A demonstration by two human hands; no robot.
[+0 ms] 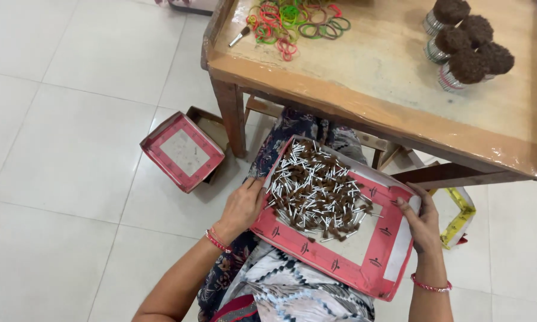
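Note:
A shallow red cardboard box lid (316, 257) rests on my lap, tilted, below the table edge. It holds a heap of several small white sticks with brown tips (316, 194). My left hand (241, 207) grips the lid's left edge. My right hand (422, 222) grips its right edge, fingers curled over the rim. Both wrists wear red bangles.
A wooden table (364, 101) stands in front, carrying coloured rubber bands (292, 21) and several bundles of brown-tipped sticks (466, 39). A red box with its base (184, 152) sits on the white tiled floor at the left. A yellow box (459, 217) lies at the right.

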